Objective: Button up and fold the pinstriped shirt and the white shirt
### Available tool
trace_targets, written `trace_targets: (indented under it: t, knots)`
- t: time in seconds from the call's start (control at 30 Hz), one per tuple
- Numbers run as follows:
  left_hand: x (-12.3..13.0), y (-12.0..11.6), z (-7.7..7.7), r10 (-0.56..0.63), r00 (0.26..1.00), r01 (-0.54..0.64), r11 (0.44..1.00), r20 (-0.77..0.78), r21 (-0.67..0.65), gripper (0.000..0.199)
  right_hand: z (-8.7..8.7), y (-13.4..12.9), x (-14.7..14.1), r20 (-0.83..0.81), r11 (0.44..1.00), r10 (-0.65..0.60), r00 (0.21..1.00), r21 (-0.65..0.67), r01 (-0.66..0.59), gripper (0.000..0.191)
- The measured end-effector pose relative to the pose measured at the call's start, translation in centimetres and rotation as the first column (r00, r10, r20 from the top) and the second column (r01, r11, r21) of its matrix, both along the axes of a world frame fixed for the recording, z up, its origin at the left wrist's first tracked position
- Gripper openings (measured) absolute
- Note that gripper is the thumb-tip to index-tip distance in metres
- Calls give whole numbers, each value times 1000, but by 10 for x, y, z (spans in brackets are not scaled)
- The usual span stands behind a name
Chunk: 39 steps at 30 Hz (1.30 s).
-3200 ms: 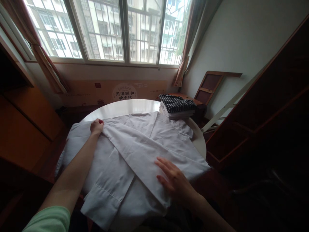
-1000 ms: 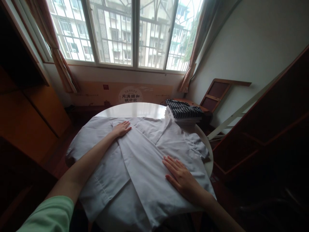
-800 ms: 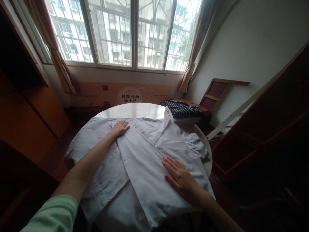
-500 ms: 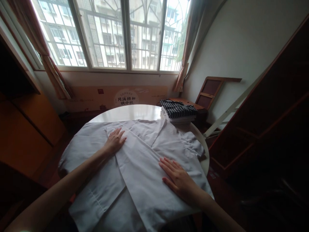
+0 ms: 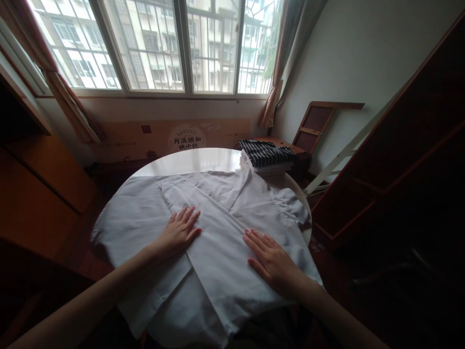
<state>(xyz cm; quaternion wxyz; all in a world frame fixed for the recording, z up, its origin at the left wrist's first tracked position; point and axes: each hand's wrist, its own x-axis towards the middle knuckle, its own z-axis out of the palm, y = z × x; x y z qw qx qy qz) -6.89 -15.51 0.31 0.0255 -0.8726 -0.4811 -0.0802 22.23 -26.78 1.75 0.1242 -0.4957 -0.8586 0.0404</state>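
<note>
A white garment point(image 5: 214, 252), apparently a shirt, lies spread over the round table point(image 5: 174, 162), with one part folded across its middle and a gathered, ruffled edge at the right. My left hand point(image 5: 178, 230) rests flat on the edge of that folded strip, fingers spread. On the right side of the strip, my right hand point(image 5: 272, 261) lies flat with its fingers stretched out. Neither hand grips the cloth. The garment's near edge hangs over the table's front.
Folded clothes with a black-and-white striped piece point(image 5: 267, 152) on top sit at the table's back right. Beyond are a wooden chair point(image 5: 314, 128) and a white ladder-like frame point(image 5: 334, 165). A dark wooden panel point(image 5: 392, 160) leans at right. Orange cabinets point(image 5: 47, 194) stand at left.
My left hand has slid toward me and slightly right along the folded strip. My right hand has barely moved on the cloth. The view has shifted a little.
</note>
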Motion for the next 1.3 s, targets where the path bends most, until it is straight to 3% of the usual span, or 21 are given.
trace_targets:
  t: [0.3,0.43,0.53,0.63,0.73,0.83,0.93,1.03,1.13,1.23,1.3]
  knots:
    - [11,-8,7,-112,994,111,993,-2,-42,55,2,-21,10,1,999,-37,999,-7,37,50]
    - [12,-21,13,-133,991,132,991,30,28,48,7,-34,19,-7,995,101,995,13,-101,65]
    - [18,-45,17,-228,968,219,971,103,92,40,3,-51,27,47,965,262,964,18,-263,73]
    - [30,-77,26,-367,916,353,929,163,108,36,-9,-63,32,61,933,328,943,139,-333,54]
    - [48,-111,39,-528,834,513,849,158,128,33,-13,-65,32,-15,888,334,943,340,-309,37]
    - [69,-142,43,-621,783,599,768,37,225,44,5,-62,27,-115,888,304,946,395,-237,28]
    - [84,-162,33,-540,836,522,732,-94,438,49,34,-58,21,-170,900,270,948,394,-186,20]
    - [84,-168,20,-451,890,409,714,-75,568,47,53,-56,19,-171,912,225,959,383,-146,18]
    - [65,-167,14,-361,932,280,763,25,582,41,57,-53,20,-142,926,170,975,363,-109,17]
    - [33,-171,12,-231,966,138,838,115,528,39,53,-52,21,-140,934,141,980,347,-85,15]
    - [10,-176,9,-152,977,55,856,150,514,39,52,-53,20,-147,938,131,980,339,-75,14]
